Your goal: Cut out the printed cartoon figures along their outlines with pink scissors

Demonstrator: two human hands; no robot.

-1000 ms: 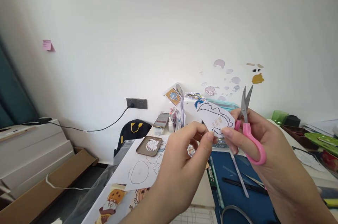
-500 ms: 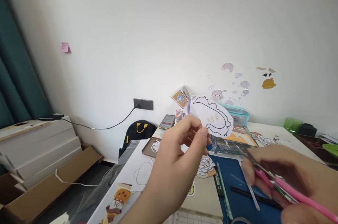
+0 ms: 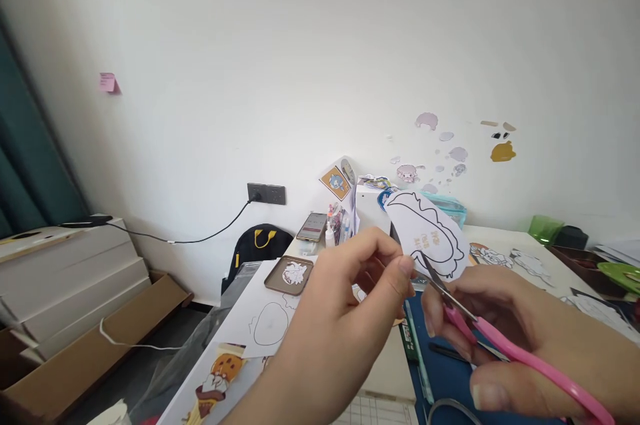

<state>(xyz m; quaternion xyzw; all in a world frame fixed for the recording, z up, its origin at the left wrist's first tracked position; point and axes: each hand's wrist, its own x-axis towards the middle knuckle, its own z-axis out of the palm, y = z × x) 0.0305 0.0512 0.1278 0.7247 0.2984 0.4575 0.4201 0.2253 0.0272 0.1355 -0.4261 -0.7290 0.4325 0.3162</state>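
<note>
Pink scissors [image 3: 505,345] in right hand [image 3: 525,351], blades at cutout's [image 3: 430,235] six-o'clock edge; left hand [image 3: 345,318] pinches paper. Outline mostly trimmed, bottom remaining.

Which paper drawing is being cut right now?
The black-outlined cutout pinched in the left hand, with the pink scissors at its lower edge; the other drawings lie flat on the table.

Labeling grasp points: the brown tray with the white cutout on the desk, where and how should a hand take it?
Pinch the raised rim of the brown tray at its near-left edge, coming from above on the desk's open left side. It lies flat and shallow, so only the rim offers a grip. The white cutout lies loose inside, so keep it level. Both hands look busy: left hand pinches paper, right hand holds scissors.
</note>
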